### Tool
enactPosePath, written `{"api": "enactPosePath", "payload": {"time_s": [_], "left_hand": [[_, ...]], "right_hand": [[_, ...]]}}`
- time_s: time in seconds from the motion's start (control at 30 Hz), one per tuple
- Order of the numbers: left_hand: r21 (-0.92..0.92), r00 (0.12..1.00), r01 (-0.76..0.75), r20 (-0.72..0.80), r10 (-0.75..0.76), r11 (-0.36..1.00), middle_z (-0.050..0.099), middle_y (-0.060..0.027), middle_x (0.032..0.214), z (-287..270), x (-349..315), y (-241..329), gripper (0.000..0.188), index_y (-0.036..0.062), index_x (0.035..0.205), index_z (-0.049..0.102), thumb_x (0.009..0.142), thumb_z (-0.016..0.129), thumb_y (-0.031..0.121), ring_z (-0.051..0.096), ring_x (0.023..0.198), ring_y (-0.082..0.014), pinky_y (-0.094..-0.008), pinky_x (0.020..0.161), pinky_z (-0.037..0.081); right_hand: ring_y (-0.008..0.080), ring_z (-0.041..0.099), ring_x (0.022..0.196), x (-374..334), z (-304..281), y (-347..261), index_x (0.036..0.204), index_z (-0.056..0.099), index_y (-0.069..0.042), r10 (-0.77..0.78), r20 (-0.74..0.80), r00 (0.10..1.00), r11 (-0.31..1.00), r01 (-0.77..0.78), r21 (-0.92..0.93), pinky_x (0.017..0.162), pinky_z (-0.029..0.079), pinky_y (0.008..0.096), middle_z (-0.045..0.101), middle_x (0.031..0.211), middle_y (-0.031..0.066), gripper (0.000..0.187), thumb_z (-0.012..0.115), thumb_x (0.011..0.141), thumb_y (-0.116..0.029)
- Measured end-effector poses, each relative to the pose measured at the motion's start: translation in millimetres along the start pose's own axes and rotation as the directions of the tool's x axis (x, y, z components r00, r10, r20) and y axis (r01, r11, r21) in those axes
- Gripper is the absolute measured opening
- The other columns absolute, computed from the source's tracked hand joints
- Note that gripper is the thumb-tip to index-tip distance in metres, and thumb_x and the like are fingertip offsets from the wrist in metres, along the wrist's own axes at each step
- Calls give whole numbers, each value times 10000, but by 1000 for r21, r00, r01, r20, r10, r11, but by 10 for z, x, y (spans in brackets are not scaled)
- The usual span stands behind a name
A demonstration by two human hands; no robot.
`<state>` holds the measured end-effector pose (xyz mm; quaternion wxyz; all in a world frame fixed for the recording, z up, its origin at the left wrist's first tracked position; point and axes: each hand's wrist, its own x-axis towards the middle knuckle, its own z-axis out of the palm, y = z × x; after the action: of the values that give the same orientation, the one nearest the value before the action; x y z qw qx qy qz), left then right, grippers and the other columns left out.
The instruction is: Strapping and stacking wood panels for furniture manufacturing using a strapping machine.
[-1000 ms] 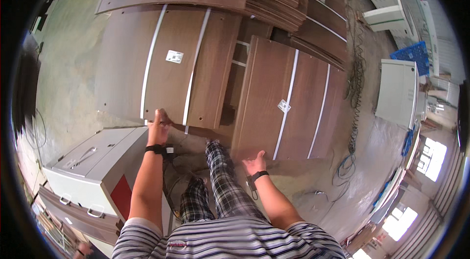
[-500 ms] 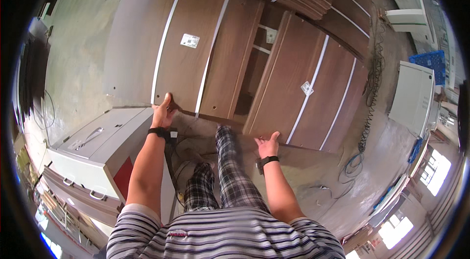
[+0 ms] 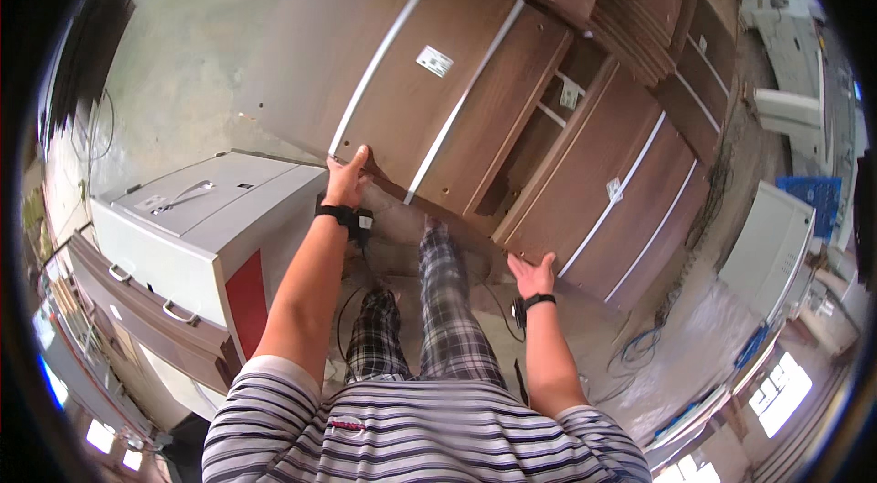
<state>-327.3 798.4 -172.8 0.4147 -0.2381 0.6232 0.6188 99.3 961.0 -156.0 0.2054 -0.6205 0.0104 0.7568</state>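
Observation:
Brown wooden panels [image 3: 393, 109] lie in front of me, bound with white straps [image 3: 466, 104] and bearing white labels. At the near edge of the left-hand panels my left hand [image 3: 347, 180] is closed on the border, thumb on top and the other fingers bent down at the side. Farther right, my right hand [image 3: 533, 275] touches the near edge of the other strapped panels [image 3: 594, 182]. Its thumb points up and its fingers are spread along that edge; part of them is hard to make out. Between the two groups runs a deep gap.
A grey-white cabinet [image 3: 196, 209] with handles and a red side stands close on the left. More stacked brown panels [image 3: 639, 26] are at the far side. On the right are a light grey cabinet [image 3: 767, 250], a blue crate [image 3: 813, 204] and a coiled hose [image 3: 639, 346] on the floor.
The view has turned, so the panels and cabinet appear shifted right and tilted clockwise. Both hands stay at the same panel edges.

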Motion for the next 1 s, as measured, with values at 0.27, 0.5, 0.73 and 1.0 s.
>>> {"api": "enactPosePath", "payload": {"time_s": [0.27, 0.5, 0.73, 1.0], "left_hand": [[244, 835, 22, 529, -152, 970, 587, -55, 930, -230, -1836, -315, 221, 16, 1027, 532, 911, 533, 204, 578, 847, -137, -270, 745, 478], [345, 866, -295, 491, 96, 891, 615, -58, 959, -1278, -3883, 395, 335, 25, 1129, 547, 928, 532, 292, 589, 882, -127, -283, 794, 468], [-67, 837, -395, -437, 329, 916, 578, -15, 787, -2944, -4522, 49, 309, 11, 1111, 543, 921, 541, 255, 555, 716, -74, -202, 662, 442], [-200, 917, -337, -293, 273, 920, 491, -1, 781, -3598, -4044, 93, 577, -61, 1174, 411, 873, 590, 397, 469, 682, -80, -237, 583, 394]], "right_hand": [[360, 547, 1037, -1015, -56, -20, 1234, 361, -4, 95, -22, 995, 668, -80, -740, 886, 468, 460, 487, 1171, 268, 528, 519, 903, -384], [220, 615, 827, -1453, 1263, 749, 1083, 472, -20, 380, 237, 894, 175, 183, -968, 699, 516, 321, 600, 953, 142, 331, 495, 928, -312], [217, 598, 947, -2164, 2669, 2350, 1130, 544, 21, 505, 755, 418, -121, 901, -417, 813, 467, 300, 628, 1002, 138, 389, 534, 919, -306], [300, 575, 1050, -3070, 3323, 3971, 1227, 472, 29, 577, 758, 305, -221, 951, -215, 878, 442, 371, 592, 1119, 218, 638, 610, 830, -451]]}}
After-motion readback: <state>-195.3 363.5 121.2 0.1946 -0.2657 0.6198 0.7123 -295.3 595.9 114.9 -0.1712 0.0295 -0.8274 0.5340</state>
